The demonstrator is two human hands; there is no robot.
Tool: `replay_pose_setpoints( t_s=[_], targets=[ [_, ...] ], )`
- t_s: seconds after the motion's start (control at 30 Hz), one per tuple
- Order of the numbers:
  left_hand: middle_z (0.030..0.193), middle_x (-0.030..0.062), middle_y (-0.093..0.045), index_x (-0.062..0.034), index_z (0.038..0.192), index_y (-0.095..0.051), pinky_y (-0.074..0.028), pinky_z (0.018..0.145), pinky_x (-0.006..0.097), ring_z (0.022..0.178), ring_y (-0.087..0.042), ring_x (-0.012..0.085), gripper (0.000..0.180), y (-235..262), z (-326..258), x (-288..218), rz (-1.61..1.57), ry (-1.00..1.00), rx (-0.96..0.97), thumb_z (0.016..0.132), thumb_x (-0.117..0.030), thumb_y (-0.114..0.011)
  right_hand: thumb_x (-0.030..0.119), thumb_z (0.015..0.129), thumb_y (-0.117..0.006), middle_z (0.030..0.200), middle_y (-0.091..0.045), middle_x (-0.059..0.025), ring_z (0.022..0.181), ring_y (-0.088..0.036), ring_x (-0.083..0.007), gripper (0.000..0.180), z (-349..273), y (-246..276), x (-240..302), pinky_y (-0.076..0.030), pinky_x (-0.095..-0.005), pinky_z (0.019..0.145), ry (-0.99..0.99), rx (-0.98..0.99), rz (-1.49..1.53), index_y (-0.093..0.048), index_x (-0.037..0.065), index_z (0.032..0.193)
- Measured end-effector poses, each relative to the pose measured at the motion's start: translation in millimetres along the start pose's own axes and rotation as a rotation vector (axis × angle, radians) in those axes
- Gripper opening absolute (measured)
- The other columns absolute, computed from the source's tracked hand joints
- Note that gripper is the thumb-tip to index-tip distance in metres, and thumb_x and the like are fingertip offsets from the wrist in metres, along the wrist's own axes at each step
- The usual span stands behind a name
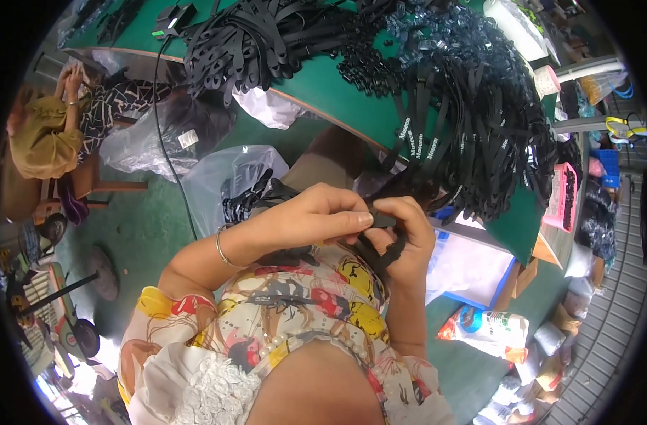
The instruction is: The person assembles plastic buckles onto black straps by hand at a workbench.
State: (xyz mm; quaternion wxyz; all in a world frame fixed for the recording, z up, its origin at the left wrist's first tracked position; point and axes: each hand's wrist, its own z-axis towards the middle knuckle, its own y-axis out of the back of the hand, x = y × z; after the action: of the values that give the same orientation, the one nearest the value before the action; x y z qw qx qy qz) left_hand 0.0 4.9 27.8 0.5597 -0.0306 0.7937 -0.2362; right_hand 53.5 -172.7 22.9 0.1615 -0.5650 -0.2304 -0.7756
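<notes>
In front of my chest my two hands are close together on a black strap (388, 255). My left hand (335, 214), with a bracelet on its wrist, pinches a dark end of it between thumb and fingers. Curled round the other side, my right hand (410, 234) grips the strap, which passes across its palm. A small dark piece sits between the fingertips, too covered to make out. Beyond the hands, a large pile of black straps (472, 142), some with white lettering, hangs over the edge of the green table (337, 103).
More black straps (252, 46) and a heap of clear buckles (444, 35) lie on the table. A black cable (158, 127) hangs down at left. Clear plastic bags (224, 177) are by my legs. Another person (47, 134) sits at far left. A pink basket (563, 197) stands right.
</notes>
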Motion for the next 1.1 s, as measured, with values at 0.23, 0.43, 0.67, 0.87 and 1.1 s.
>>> replay_pose_setpoints(
  t_s=[0.23, 0.43, 0.67, 0.87, 1.1],
  targets=[
    [0.069, -0.0008, -0.053, -0.0004, 0.088, -0.058, -0.036, 0.053, 0.019, 0.064, -0.046, 0.0040, 0.029, 0.4, 1.9, 0.5, 0.105, 0.045, -0.067, 0.089, -0.030, -0.054, 0.005, 0.063, -0.076, 0.079, -0.056, -0.0068, 0.068, -0.055, -0.0156, 0.031, 0.3, 2.8, -6.4, -0.042, -0.0236, 0.059, 0.097, -0.007, -0.125, -0.062, 0.001, 0.090],
    [0.066, -0.0010, -0.049, 0.0002, 0.086, -0.057, -0.032, 0.050, 0.017, 0.059, -0.042, 0.0040, 0.025, 4.2, 6.4, 13.1, -0.181, -0.060, 0.039, 0.090, -0.024, -0.052, 0.013, 0.069, -0.075, 0.078, -0.056, -0.0067, 0.070, -0.054, -0.0149, 0.027, -4.2, 3.0, -14.9, -0.041, -0.0234, 0.062, 0.043, -0.049, -0.005, -0.061, 0.000, 0.089],
    [0.076, 0.0024, -0.054, -0.0036, 0.093, -0.055, -0.038, 0.053, 0.019, 0.060, -0.046, 0.0075, 0.017, 5.9, 13.3, 37.1, -0.713, -0.070, 0.025, 0.088, -0.020, -0.056, 0.012, 0.074, -0.071, 0.080, -0.055, -0.0060, 0.069, -0.051, -0.0123, 0.023, -5.6, -4.8, -19.8, -0.040, -0.0219, 0.063, 0.021, -0.160, 0.012, -0.059, 0.000, 0.090],
    [0.077, 0.0040, -0.054, -0.0080, 0.092, -0.051, -0.044, 0.062, 0.026, 0.070, -0.053, 0.0143, 0.018, -5.2, 19.0, 20.0, -0.877, -0.204, -0.329, 0.090, -0.026, -0.052, -0.006, 0.076, -0.056, 0.087, -0.054, -0.0081, 0.072, -0.054, -0.0130, 0.023, 2.6, -7.9, -9.8, -0.043, -0.0223, 0.062, -0.046, -0.005, -0.219, -0.056, 0.000, 0.098],
    [0.081, -0.0018, -0.051, -0.0021, 0.094, -0.050, -0.039, 0.066, 0.020, 0.076, -0.045, 0.0039, 0.016, -7.3, 9.0, 10.0, 0.000, -0.340, -0.185, 0.088, -0.016, -0.055, -0.013, 0.068, -0.049, 0.087, -0.055, -0.0106, 0.078, -0.061, -0.0226, 0.035, 9.0, -4.5, -11.5, -0.048, -0.0299, 0.069, -0.017, -0.017, -0.459, -0.054, -0.001, 0.101]
  ],
)
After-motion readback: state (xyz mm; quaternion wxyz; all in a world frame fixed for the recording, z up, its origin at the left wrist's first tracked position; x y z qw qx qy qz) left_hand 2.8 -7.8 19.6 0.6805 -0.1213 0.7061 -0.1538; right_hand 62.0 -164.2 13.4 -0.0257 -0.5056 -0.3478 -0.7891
